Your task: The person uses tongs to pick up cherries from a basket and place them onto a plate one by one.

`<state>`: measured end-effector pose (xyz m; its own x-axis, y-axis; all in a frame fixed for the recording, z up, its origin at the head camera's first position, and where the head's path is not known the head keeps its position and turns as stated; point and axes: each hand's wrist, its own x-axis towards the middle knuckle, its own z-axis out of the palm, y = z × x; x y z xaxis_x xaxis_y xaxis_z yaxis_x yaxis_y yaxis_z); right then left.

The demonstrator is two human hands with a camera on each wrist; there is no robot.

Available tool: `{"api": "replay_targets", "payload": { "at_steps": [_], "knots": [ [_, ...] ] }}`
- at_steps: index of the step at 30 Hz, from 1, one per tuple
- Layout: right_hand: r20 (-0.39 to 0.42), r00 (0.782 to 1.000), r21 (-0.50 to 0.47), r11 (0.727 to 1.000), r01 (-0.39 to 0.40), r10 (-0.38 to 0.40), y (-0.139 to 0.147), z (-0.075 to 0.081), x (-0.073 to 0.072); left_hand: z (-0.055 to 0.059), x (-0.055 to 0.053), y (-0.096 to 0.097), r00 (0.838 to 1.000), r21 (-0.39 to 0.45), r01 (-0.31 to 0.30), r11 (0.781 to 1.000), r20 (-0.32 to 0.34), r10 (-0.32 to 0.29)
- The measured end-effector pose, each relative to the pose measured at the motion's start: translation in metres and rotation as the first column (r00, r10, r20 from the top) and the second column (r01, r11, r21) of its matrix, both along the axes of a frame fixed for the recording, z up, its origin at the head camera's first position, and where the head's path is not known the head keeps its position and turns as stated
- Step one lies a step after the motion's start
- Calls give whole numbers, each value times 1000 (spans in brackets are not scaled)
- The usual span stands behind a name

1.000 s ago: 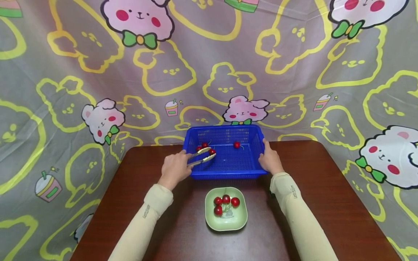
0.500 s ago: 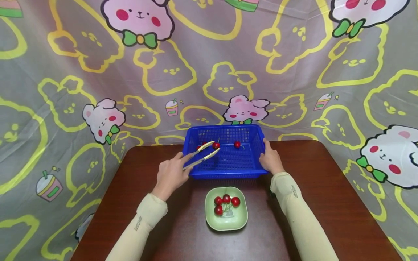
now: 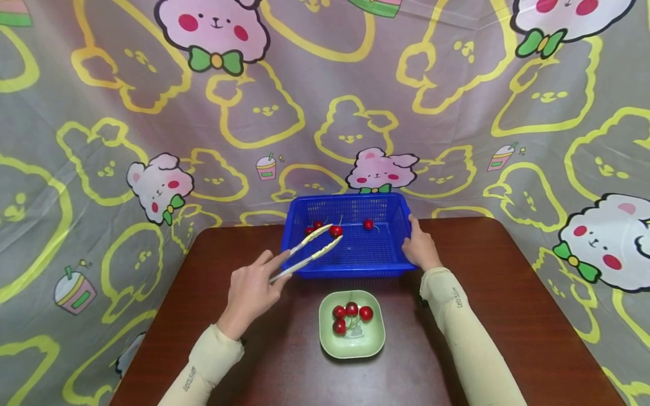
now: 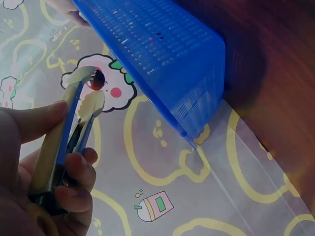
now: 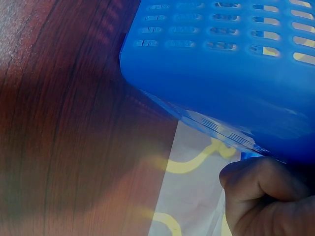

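Observation:
My left hand (image 3: 254, 290) holds a pair of tongs (image 3: 308, 260) with pale, scalloped tips. Between those tips is a red cherry (image 3: 336, 230) with its stem up, seen over the inside of the blue basket (image 3: 350, 266). The left wrist view shows the same cherry (image 4: 97, 79) at the tips, outside the basket's rim, with fingers and thumb wrapped about the handles. My right hand (image 3: 421, 248) grips the right side of the basket. Inside the basket, two cherries (image 3: 317, 224) lie at the left and one cherry (image 3: 368, 224) at the back right.
A green square bowl (image 3: 354, 351) with several cherries (image 3: 351, 309) stands in front of the basket on the brown table (image 3: 508, 316). Behind and to both sides hangs a patterned cloth (image 3: 325, 84), close to the table's back edge.
The tongs have lifted the cherry up from the basket floor. My left hand has drawn back to the left and toward me. Right hand, basket and bowl have stayed in place.

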<state>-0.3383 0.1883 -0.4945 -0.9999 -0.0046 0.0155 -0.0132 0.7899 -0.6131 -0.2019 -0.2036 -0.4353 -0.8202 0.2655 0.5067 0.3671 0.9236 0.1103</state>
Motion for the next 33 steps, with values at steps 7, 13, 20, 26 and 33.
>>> {"api": "replay_targets", "payload": {
  "at_steps": [7,13,20,26,33],
  "knots": [
    [7,1000,-3,1000,3,-3,-2,1,-1,-1,22,-6,999,51,25,998,36,-26],
    [9,1000,-2,1000,2,-2,-3,1,-2,-6,39,-13,995,103,97,990,13,-99],
    [-1,1000,-6,1000,4,-4,-2,2,-2,-16,56,-20,980,143,199,970,-41,-195],
    [-12,1000,-6,1000,7,-7,1,3,-2,-25,60,-23,966,148,260,954,-38,-257],
    [-5,1000,2,1000,8,-8,0,2,0,-36,62,-27,949,156,308,938,12,-314]
  ]
}}
